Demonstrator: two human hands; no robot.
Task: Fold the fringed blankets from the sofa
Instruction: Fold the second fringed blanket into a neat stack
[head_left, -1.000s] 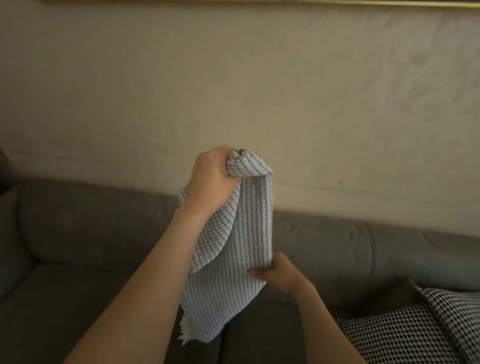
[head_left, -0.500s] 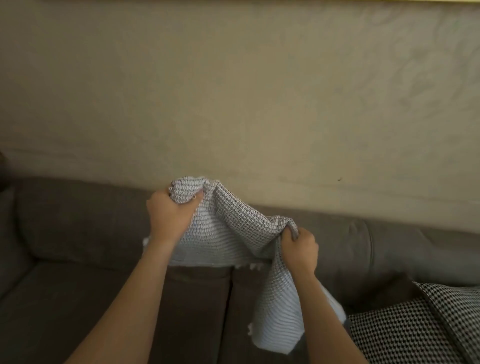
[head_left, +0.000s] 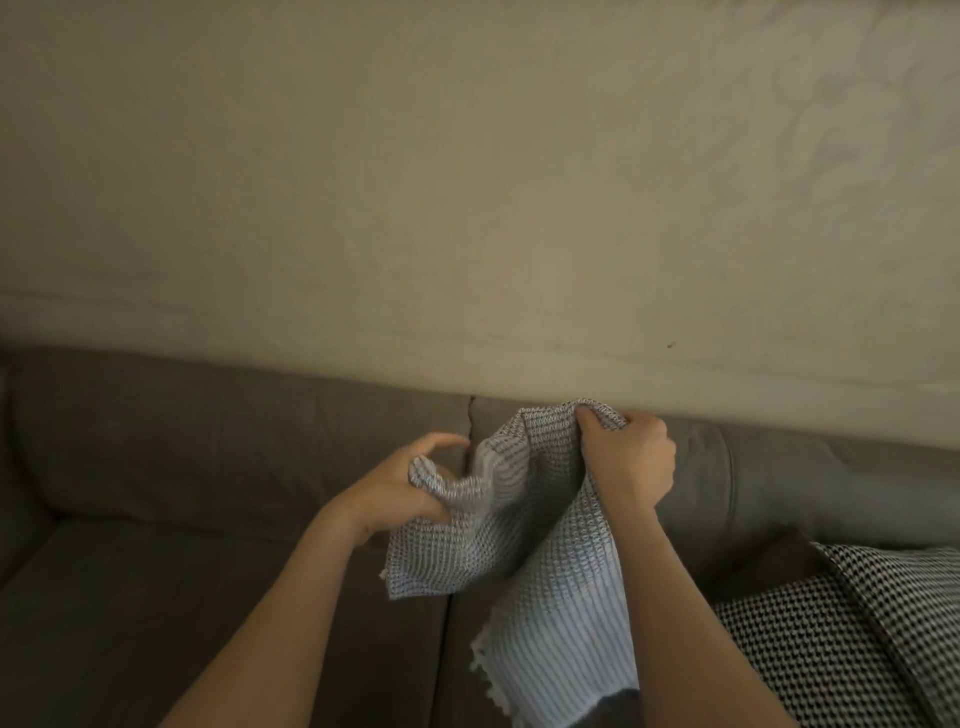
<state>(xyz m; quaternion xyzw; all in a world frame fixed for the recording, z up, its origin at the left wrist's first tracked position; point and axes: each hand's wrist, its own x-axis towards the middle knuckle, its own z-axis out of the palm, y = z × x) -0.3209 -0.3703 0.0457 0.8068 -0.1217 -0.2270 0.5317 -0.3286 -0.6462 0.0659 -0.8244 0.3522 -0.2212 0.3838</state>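
Blanket (head_left: 524, 545) hangs between the hands over the sofa (head_left: 208, 467): left hand (head_left: 405, 488) grips a bunched corner, right hand (head_left: 631, 460) clamps the top edge. Risk: that loose left bunch could slip, misaligning edges and skewing the fold.

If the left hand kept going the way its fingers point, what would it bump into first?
The left hand would probably meet the bunched blanket it pinches, then the right hand; depth unclear.
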